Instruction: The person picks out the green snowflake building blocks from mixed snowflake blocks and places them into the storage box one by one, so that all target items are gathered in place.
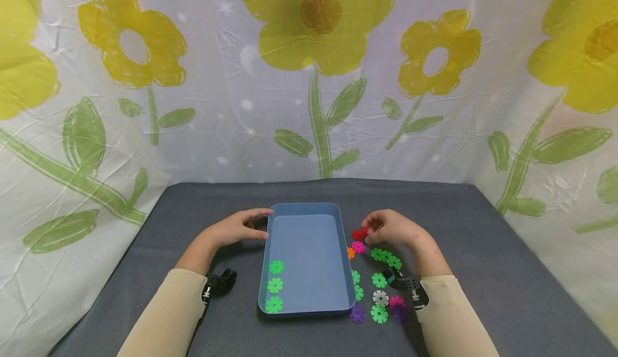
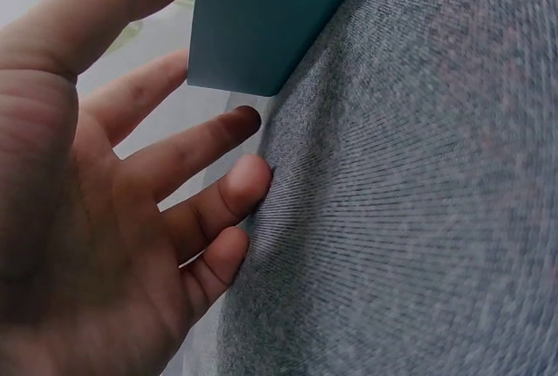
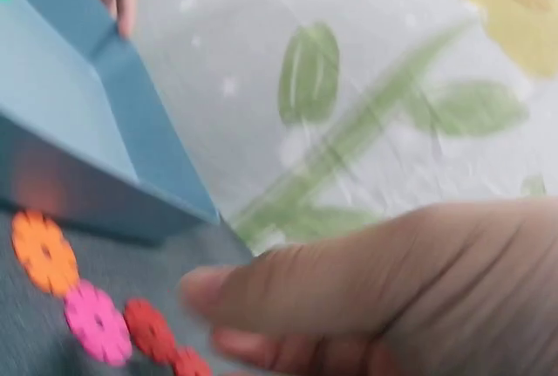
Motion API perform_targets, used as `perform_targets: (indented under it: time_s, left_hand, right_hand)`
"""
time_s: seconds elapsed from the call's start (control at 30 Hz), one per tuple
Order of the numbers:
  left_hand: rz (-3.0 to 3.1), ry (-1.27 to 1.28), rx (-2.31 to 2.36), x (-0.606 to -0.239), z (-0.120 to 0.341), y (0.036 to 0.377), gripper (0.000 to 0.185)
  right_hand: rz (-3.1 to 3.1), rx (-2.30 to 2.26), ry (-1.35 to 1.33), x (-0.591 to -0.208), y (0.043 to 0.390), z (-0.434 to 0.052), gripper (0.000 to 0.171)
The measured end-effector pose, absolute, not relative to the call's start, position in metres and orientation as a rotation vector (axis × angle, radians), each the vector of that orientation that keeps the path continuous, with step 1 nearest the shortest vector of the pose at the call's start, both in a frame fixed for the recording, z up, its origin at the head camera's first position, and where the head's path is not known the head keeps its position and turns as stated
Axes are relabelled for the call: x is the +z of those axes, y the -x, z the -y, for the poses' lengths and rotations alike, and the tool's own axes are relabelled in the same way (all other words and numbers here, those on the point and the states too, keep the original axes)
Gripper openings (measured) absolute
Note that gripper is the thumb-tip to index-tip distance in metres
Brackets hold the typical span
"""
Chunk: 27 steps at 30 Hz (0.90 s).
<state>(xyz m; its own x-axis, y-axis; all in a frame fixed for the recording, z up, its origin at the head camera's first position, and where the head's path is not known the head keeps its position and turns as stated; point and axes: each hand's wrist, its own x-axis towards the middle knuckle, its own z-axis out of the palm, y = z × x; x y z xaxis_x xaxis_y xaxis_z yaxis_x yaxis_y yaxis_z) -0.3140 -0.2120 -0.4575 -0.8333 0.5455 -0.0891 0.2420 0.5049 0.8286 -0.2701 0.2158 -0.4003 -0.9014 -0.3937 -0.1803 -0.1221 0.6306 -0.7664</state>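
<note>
A blue tray lies mid-table with three green discs along its left wall. My left hand rests at the tray's far left corner; its thumb is over the rim and the relaxed fingers lie on the cloth. My right hand hovers right of the tray, curled over two red discs. In the right wrist view the thumb sits just above the red discs, which lie on the cloth with nothing pinched. A pink disc and an orange disc lie beside them.
Several loose discs, green, white, purple and pink, are scattered between the tray and my right forearm. A grey cloth covers the table. A flowered sheet hangs behind and at both sides.
</note>
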Motion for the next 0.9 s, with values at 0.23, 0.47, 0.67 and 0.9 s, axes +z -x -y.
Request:
perform_targets:
  time_s: [0.23, 0.47, 0.67, 0.9]
  left_hand:
    - [-2.407, -0.655, 1.253, -0.457, 0.213, 0.313, 0.072]
    - [-2.418, -0.667, 1.245, -0.456, 0.212, 0.314, 0.07]
    - [-2.416, -0.655, 1.26, -0.456, 0.211, 0.313, 0.071]
    - [-2.42, -0.648, 1.258, -0.456, 0.211, 0.313, 0.071]
  right_hand:
    - [-2.494, -0.89, 0.228, -0.414, 0.268, -0.224, 0.029]
    - [-2.567, -0.727, 0.21, -0.419, 0.267, -0.218, 0.018]
    - [-2.634, -0.696, 0.232, -0.419, 0.266, -0.215, 0.012]
    - [-2.63, -0.829, 0.287, -0.411, 0.268, -0.218, 0.005]
